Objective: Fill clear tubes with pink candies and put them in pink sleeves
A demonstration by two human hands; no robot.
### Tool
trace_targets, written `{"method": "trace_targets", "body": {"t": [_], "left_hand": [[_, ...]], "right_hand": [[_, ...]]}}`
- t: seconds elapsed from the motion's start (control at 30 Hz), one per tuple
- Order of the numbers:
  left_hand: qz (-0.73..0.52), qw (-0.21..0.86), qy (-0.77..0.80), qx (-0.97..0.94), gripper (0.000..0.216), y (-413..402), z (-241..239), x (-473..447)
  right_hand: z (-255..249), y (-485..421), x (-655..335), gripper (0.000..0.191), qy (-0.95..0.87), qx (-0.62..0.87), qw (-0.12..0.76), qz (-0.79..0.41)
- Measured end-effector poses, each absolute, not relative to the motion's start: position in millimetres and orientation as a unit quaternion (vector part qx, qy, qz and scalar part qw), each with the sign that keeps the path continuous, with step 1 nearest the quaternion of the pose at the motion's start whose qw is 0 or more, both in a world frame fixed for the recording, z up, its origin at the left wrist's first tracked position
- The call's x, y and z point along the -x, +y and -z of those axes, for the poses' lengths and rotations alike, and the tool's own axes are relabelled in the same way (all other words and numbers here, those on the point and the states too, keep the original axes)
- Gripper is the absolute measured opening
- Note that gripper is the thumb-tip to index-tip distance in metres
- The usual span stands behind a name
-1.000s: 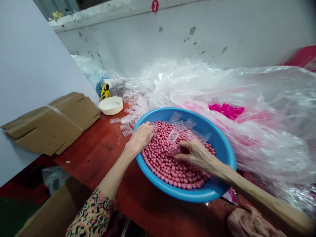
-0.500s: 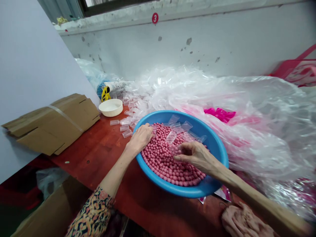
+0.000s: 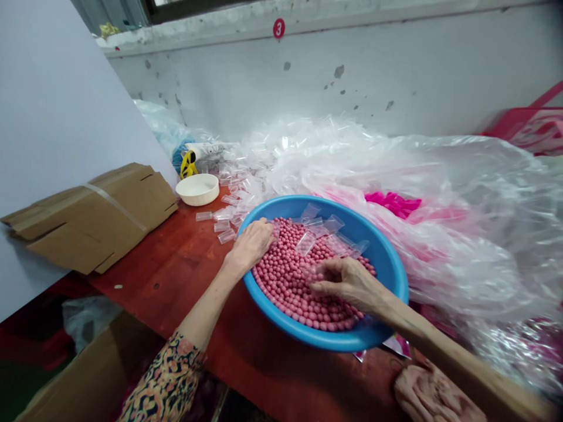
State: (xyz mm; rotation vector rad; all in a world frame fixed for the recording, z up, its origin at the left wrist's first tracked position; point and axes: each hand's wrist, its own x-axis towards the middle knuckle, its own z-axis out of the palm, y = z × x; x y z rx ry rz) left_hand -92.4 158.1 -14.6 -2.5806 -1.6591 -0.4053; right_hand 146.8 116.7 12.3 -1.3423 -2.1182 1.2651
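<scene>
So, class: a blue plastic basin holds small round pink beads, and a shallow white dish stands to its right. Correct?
Not quite: the head view shows the shallow white dish left of the blue plastic basin, which holds small round pink beads.

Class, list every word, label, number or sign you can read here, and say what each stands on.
"3": white numeral on the round red sticker on the grey-spotted white wall.
Unreadable: dark lettering on the white wrapped item behind the round cream dish, too blurred.
No other text is legible.
</scene>
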Motion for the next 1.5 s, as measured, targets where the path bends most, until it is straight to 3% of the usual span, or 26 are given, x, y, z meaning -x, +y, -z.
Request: {"method": "trace_targets", "body": {"t": [0.23, 0.5, 0.77, 0.97, 1.2, 1.37, 1.5], "left_hand": [[0.138, 0.025, -0.533, 0.834, 0.008, 159, 17, 94], [0.149, 0.032, -0.535, 0.831, 0.009, 156, 18, 93], [0.154, 0.031, -0.542, 0.826, 0.009, 153, 15, 91], [0.163, 0.028, -0.542, 0.824, 0.009, 154, 15, 91], [0.177, 0.022, -0.536, 0.825, 0.008, 155, 18, 93], [0.185, 0.018, -0.531, 0.827, 0.007, 156, 19, 94], [0.184, 0.016, -0.529, 0.828, 0.007, 155, 18, 94]], "right_hand": [[-23, 112, -139, 0.022, -0.699, 0.448, 0.212, -0.515], [-16, 108, -137, 0.026, -0.699, 0.44, 0.271, -0.495], [-15, 116, -144, 0.028, -0.717, 0.467, 0.182, -0.485], [-25, 115, -135, 0.031, -0.681, 0.448, 0.255, -0.521], [-16, 112, -134, 0.031, -0.631, 0.422, 0.278, -0.589], [-18, 107, -127, 0.032, -0.58, 0.434, 0.385, -0.571], [-12, 102, -126, 0.03, -0.601, 0.407, 0.346, -0.594]]}}
